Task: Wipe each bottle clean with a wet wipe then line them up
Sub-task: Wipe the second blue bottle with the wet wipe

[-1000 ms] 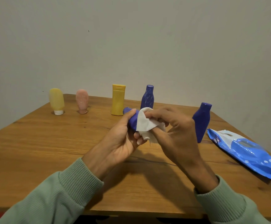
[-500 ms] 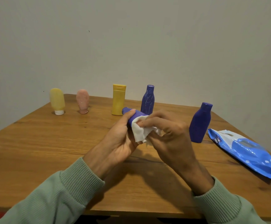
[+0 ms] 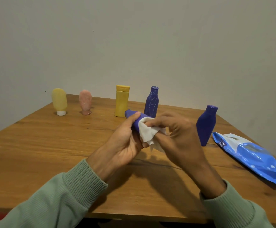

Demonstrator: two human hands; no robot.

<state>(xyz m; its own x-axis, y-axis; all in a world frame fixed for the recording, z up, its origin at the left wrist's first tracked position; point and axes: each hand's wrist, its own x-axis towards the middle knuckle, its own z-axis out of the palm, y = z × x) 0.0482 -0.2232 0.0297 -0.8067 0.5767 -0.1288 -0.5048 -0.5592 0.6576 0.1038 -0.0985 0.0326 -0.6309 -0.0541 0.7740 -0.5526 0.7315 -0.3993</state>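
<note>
One view only, head-worn and wide-angle. It is looking forward and down across the table toward the plain wall behind. It is sitting close over the left hand and right hand, which are filling the lower centre.

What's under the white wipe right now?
A blue bottle, gripped by the left hand; one end sticks out. The right hand and wipe hide the rest.
</note>
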